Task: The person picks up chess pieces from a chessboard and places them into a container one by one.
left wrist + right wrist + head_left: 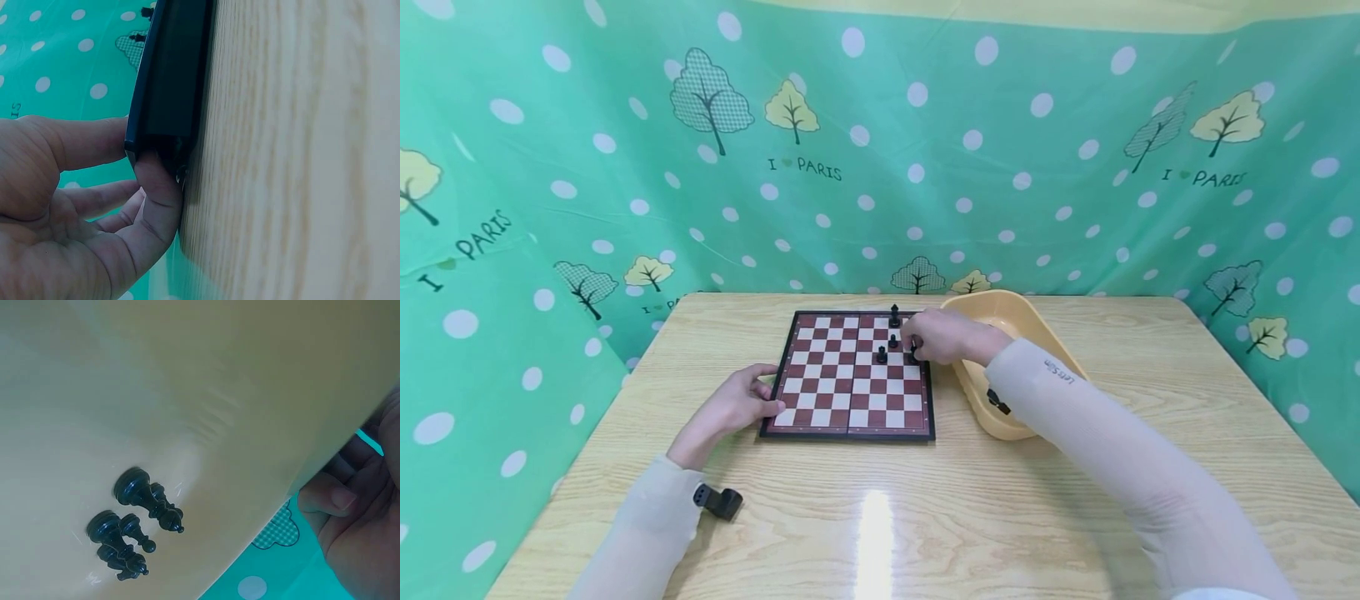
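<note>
Chessboard [816,375] on bench [775,517], dark-framed, two halves meeting at a seam. Probably stiff within each half, perhaps prone to fold at the seam if lifted from one side; better steadied by the frame than by the squares. Left grip [737,400] at the left edge: one digit against the top, another curled beneath, pinching the frame.

Black piece [913,357] at the right side of the board, directly under right grip [946,332]. Fingers drawn in at its upper part, apparently pinching it; exact contact hidden.

Judged handling: light, rigid, probably plastic. Glossy surface on loose pieces [134,486] lying in yellow basin [1000,429], so perhaps slick under dry fingertips. Best hold: narrow neck below the head, light two-finger squeeze, base left free to sit square. Thin tips likeliest to chip.

Tall piece [894,319], small pawn [892,342] and third piece [882,356] upright close by: easily knocked by a low approach.
</note>
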`<state>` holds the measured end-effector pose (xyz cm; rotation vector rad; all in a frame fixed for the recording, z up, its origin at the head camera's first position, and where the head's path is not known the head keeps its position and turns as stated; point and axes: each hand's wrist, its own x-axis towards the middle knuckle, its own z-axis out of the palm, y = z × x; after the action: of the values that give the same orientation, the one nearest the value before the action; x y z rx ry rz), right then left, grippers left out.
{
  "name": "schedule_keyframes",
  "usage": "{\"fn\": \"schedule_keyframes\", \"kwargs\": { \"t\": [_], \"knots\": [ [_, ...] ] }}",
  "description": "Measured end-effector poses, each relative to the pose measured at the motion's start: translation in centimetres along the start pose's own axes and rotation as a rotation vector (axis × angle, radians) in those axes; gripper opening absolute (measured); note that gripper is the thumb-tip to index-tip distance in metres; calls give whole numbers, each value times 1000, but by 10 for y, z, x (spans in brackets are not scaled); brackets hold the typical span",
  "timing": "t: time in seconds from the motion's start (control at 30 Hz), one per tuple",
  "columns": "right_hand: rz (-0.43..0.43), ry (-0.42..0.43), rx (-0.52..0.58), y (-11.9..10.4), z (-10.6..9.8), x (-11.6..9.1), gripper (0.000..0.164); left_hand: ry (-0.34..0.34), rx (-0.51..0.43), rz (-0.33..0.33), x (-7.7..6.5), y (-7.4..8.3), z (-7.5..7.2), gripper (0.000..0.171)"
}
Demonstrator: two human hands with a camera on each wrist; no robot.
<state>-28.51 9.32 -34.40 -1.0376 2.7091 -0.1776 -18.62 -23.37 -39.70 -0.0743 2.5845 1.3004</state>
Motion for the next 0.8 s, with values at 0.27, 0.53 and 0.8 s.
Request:
{"fn": "schedule_keyframes", "kwargs": {
  "t": [0.27, 0.53, 0.8],
  "knots": [
    [3, 8, 49, 3, -8, -5, 20, -1, -3, 7, -1, 0, 1, 73],
    [12, 13, 68, 4, -14, -11, 19, 1, 0, 4, -1, 0, 0, 74],
    [-29, 63, 72, 9, -22, -22, 17, -3, 6, 12, 0, 0, 0, 74]
  ]
}}
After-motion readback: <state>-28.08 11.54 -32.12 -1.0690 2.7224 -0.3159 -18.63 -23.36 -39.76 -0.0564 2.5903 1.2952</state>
